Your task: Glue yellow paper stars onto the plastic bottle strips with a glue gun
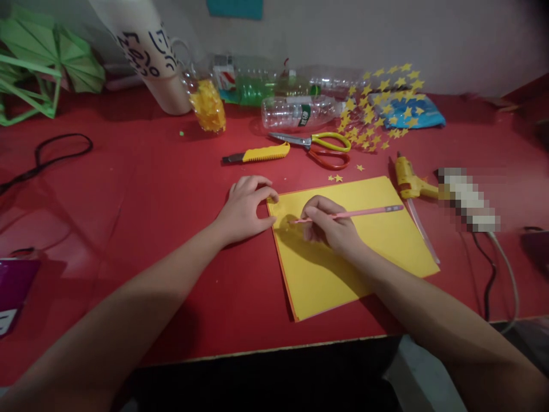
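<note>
A yellow sheet of paper lies on the red table, with an orange edge showing under it. My right hand grips a pink pencil, whose tip points at the sheet's upper left part. At the sheet's left edge rests my left hand, thumb and fingers apart, the tips touching the paper's border. Beyond the hands lie a yellow box cutter and scissors with one yellow and one red handle. Small yellow stars sit just above the sheet.
Right of the paper are a yellow glue gun, a clear glue stick and a blurred-out power strip with cables. Plastic bottles, a clear cup of yellow pieces and a tall white tumbler line the wall. The table's front edge runs below.
</note>
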The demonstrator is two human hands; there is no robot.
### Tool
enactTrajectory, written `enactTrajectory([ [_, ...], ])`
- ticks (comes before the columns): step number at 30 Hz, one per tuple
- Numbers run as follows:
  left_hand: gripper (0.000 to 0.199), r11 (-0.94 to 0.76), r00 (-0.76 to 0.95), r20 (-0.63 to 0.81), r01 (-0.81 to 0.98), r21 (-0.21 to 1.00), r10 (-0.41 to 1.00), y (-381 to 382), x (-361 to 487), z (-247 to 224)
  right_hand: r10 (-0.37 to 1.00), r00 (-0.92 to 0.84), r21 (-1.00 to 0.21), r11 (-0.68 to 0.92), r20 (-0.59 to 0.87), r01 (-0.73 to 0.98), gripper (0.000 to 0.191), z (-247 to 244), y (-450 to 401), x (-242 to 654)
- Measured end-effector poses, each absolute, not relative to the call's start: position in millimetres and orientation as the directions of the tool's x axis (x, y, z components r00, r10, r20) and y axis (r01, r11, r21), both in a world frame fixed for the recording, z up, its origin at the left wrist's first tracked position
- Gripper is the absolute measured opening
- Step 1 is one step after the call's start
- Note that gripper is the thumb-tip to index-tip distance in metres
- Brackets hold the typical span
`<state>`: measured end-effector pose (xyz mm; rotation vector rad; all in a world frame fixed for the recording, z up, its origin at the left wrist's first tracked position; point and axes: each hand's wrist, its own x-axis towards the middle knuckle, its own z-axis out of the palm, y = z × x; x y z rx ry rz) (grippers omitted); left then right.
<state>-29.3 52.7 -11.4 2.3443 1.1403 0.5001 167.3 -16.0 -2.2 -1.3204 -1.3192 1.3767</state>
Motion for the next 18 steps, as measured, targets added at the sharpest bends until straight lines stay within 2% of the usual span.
enactTrajectory([
  [2, 0.023, -0.541, 0.592, 0.11, 0.625, 0.563, 0.799, 53, -29, -11, 0.973, -0.103, -0.977, -0.2, -0.207, 0.078, 0.021, 2, -14, 169],
  [7, 0.028, -0.545, 0.602, 0.097, 0.628, 0.555, 0.793, 54, -30, -11, 0.95, -0.113, -0.945, -0.267, -0.291, 0.188, 0.016, 15, -15, 173],
  [15, 0.028, -0.558, 0.594, 0.14, 0.613, 0.56, 0.792, 56, -32, -17, 0.986, -0.073, -0.983, -0.14, -0.149, 0.117, 0.018, -6, 11, 171],
  [18, 0.033, -0.562, 0.604, 0.132, 0.609, 0.56, 0.786, 55, -32, -16, 0.991, -0.061, -0.989, -0.116, -0.122, 0.095, 0.017, -9, 20, 171],
])
